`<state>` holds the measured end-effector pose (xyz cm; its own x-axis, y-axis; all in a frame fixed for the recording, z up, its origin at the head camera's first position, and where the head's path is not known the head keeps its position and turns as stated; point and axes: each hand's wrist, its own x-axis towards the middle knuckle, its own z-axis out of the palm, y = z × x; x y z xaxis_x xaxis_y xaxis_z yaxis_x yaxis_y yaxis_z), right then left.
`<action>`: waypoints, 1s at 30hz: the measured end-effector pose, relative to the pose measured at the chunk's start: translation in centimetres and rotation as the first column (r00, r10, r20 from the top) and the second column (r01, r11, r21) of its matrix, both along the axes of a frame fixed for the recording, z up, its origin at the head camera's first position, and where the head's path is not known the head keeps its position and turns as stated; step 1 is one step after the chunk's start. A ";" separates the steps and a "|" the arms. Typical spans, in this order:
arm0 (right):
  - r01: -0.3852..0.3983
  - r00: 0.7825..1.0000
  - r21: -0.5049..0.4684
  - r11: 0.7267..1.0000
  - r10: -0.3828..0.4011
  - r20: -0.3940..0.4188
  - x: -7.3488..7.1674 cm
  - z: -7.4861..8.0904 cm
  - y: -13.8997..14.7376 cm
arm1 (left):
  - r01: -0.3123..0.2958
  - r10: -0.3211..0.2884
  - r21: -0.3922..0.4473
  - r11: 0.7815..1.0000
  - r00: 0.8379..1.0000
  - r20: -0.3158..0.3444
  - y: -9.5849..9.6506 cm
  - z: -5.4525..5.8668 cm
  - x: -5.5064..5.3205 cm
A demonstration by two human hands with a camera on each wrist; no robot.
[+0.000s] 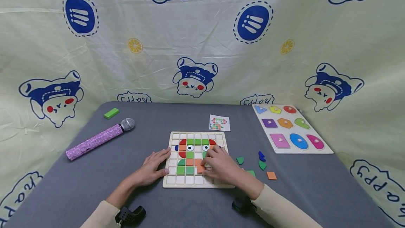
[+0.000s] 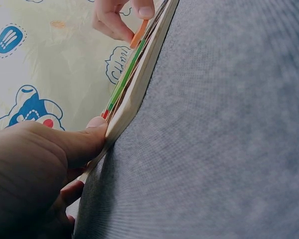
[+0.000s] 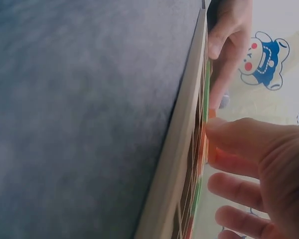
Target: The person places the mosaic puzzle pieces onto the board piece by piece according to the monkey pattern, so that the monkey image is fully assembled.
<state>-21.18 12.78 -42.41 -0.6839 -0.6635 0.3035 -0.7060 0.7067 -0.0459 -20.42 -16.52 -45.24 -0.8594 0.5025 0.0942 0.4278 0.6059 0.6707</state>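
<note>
A wooden grid board (image 1: 210, 182) lies on the table, with coloured tiles forming a picture that includes two eye tiles. At its left edge rests my left hand (image 1: 151, 166), fingers extended and the thumb pressing the frame. My right hand (image 1: 219, 164) is over the board's right half. Between its thumb and forefinger it pinches an orange square tile (image 2: 138, 35), which stands tilted at the board surface in the left wrist view. The right hand covers some of the cells. Behind the board lies a small picture card (image 1: 219, 122) showing a similar tile pattern.
Right of the board lie loose tiles: green pieces (image 1: 240, 160), blue pieces (image 1: 261, 156) and an orange square (image 1: 271, 175). A shape puzzle board (image 1: 292, 129) sits at the back right. On the left are a glittery purple microphone (image 1: 98, 140) and a green block (image 1: 111, 113).
</note>
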 end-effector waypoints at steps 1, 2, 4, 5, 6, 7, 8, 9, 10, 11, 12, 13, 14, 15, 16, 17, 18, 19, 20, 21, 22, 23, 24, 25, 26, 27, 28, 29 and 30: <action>-0.003 1.000 0.003 1.000 0.003 -0.007 0.0 0.0 -0.1 | 0.000 0.000 -0.002 1.000 1.000 -0.001 0.0 0.0 0.0; -0.005 1.000 0.004 1.000 0.005 -0.010 0.0 0.0 -0.2 | -0.001 0.001 -0.003 1.000 1.000 -0.001 0.0 0.0 0.0; -0.004 1.000 0.009 1.000 0.005 -0.015 0.1 0.0 -0.4 | -0.002 0.002 -0.003 1.000 1.000 0.000 0.0 0.1 0.0; -0.003 1.000 0.013 1.000 0.003 -0.017 0.1 0.0 -0.4 | -0.003 0.003 -0.006 1.000 1.000 -0.006 0.0 0.1 0.0; -0.004 1.000 0.014 1.000 0.004 -0.016 0.1 0.0 -0.5 | -0.005 0.005 -0.004 1.000 1.000 -0.006 0.0 0.1 0.0; -0.005 1.000 0.015 1.000 0.006 -0.015 0.1 0.1 -0.6 | -0.005 0.004 -0.006 1.000 1.000 -0.012 0.0 0.1 0.0; -0.006 1.000 0.019 1.000 0.006 -0.015 0.2 0.0 -0.6 | -0.006 0.006 -0.005 1.000 1.000 -0.014 0.0 0.1 0.0; -0.006 1.000 0.024 1.000 0.007 -0.016 0.2 0.0 -0.7 | -0.005 0.005 -0.008 1.000 1.000 -0.024 0.0 0.1 0.0; -0.007 1.000 0.027 1.000 0.007 -0.016 0.2 0.0 -0.7 | -0.005 0.005 -0.008 1.000 1.000 -0.028 0.0 0.1 0.0; -0.007 1.000 0.030 1.000 0.008 -0.016 0.2 0.0 -0.8 | -0.005 0.005 -0.009 1.000 0.999 -0.032 0.0 0.1 0.0; -0.008 1.000 0.032 0.999 0.008 -0.018 0.2 0.0 -0.8 | -0.005 0.005 -0.006 1.000 1.000 -0.028 0.0 0.1 0.0; -0.007 1.000 0.036 0.999 0.008 -0.021 0.2 -0.1 -0.9 | -0.004 0.003 -0.008 1.000 0.999 -0.032 0.0 0.0 0.0; -0.005 1.000 0.040 0.999 0.006 -0.024 0.2 -0.1 -0.9 | -0.004 0.004 -0.005 1.000 1.000 -0.028 0.0 0.0 0.0; -0.005 1.000 0.041 0.999 0.006 -0.027 0.2 -0.1 -0.9 | -0.002 0.002 -0.005 1.000 1.000 -0.027 0.0 0.0 0.0; -0.005 1.000 0.041 0.999 0.007 -0.029 0.2 -0.1 -0.9 | -0.002 0.002 -0.001 1.000 1.000 -0.019 0.0 0.0 0.0; -0.006 0.999 0.041 0.999 0.007 -0.032 0.2 -0.2 -0.9 | 0.000 0.000 -0.002 1.000 1.000 -0.020 0.0 0.0 0.0; -0.007 0.999 0.039 0.999 0.008 -0.033 0.2 -0.2 -0.9 | 0.000 0.000 0.000 1.000 1.000 -0.017 -0.1 0.0 0.0; -0.008 0.999 0.037 0.999 0.009 -0.034 0.2 -0.2 -0.9 | 0.001 -0.001 0.001 1.000 1.000 -0.015 -0.1 0.0 0.0; -0.009 0.999 0.036 0.999 0.010 -0.034 0.2 -0.2 -0.9 | 0.001 -0.001 0.003 1.000 1.000 -0.014 -0.1 -0.1 0.0; -0.010 0.999 0.033 0.999 0.011 -0.033 0.2 -0.2 -0.9 | 0.001 -0.001 0.004 1.000 1.000 -0.014 -0.1 -0.1 0.1; -0.008 0.999 0.032 0.999 0.010 -0.032 0.2 -0.3 -0.9 | 0.001 -0.001 0.005 1.000 1.000 -0.014 -0.1 -0.1 0.1; -0.006 0.999 0.031 0.999 0.007 -0.032 0.2 -0.3 -0.9 | 0.003 -0.003 0.002 1.000 1.000 -0.018 -0.1 -0.1 0.1; -0.004 1.000 0.029 1.000 0.005 -0.030 0.2 -0.3 -0.8 | 0.003 -0.003 0.003 1.000 1.000 -0.018 -0.1 -0.1 0.1; -0.001 1.000 0.025 1.000 0.001 -0.028 0.2 -0.3 -0.8 | 0.003 -0.003 0.002 1.000 1.000 -0.019 -0.1 -0.1 0.1; 0.003 1.000 0.020 1.000 -0.003 -0.025 0.2 -0.3 -0.7 | 0.003 -0.003 0.001 1.000 1.000 -0.023 -0.1 -0.1 0.1; 0.008 1.000 0.013 1.000 -0.008 -0.022 0.3 -0.3 -0.6 | 0.003 -0.003 0.004 1.000 1.000 -0.022 -0.1 0.0 0.1; 0.011 1.000 0.007 1.000 -0.011 -0.020 0.3 -0.3 -0.5 | 0.004 -0.004 0.003 1.000 1.000 -0.026 -0.1 0.0 0.2; 0.013 1.000 0.000 1.000 -0.013 -0.018 0.3 -0.3 -0.4 | 0.004 -0.004 0.004 1.000 1.000 -0.028 -0.1 0.0 0.2; 0.015 1.000 -0.008 1.000 -0.016 -0.015 0.3 -0.3 -0.3 | 0.004 -0.004 0.006 1.000 1.000 -0.028 -0.1 0.0 0.2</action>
